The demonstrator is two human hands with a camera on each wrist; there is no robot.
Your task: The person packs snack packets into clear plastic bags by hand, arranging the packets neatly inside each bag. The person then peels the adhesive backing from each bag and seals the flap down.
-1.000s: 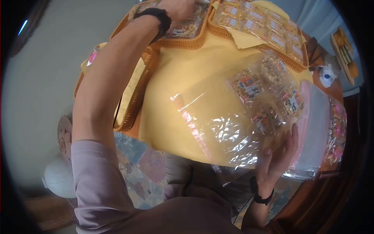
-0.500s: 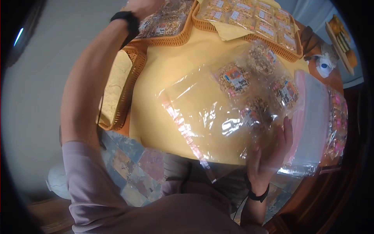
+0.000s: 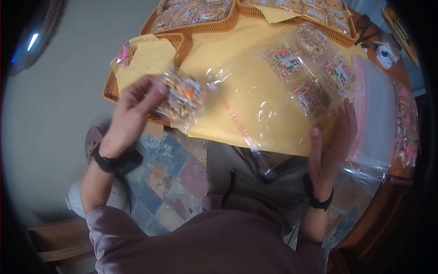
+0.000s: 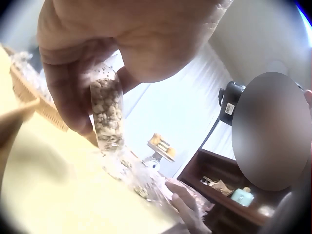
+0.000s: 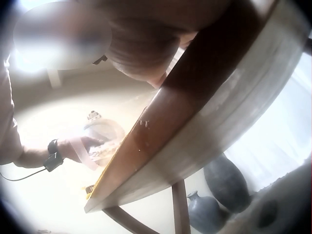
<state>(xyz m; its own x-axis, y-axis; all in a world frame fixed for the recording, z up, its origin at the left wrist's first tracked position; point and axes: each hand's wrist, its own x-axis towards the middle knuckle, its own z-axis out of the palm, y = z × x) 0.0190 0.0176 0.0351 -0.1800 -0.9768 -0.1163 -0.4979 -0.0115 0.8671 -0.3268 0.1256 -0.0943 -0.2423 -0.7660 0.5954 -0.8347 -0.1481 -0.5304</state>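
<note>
Held up over the table's left side, a clear-wrapped packet of nuts (image 3: pixel 182 98) with a printed label is pinched between the thumb and fingers of my left hand (image 3: pixel 132 114). The left wrist view shows this nut packet (image 4: pixel 108 114) edge-on. A large clear plastic bag (image 3: pixel 255 109) with a pink-marked edge lies on the yellow cloth (image 3: pixel 219 50), with several similar packets (image 3: pixel 308 98) inside its right part. My right hand (image 3: pixel 332 141) rests at the bag's near right end, thumb apart and fingers straight, below the packets.
A wicker basket (image 3: pixel 185 52) lined with yellow cloth holds a pink-labelled packet (image 3: pixel 125 55) at left. Two packet-filled baskets stand behind, one at the back left (image 3: pixel 219 26). Flat clear bags (image 3: pixel 374 114) and pink-labelled packets (image 3: pixel 406 123) lie at right.
My left hand has come back from the far left basket toward me, now with a nut packet in its fingers. The right hand stays by the clear bag.
</note>
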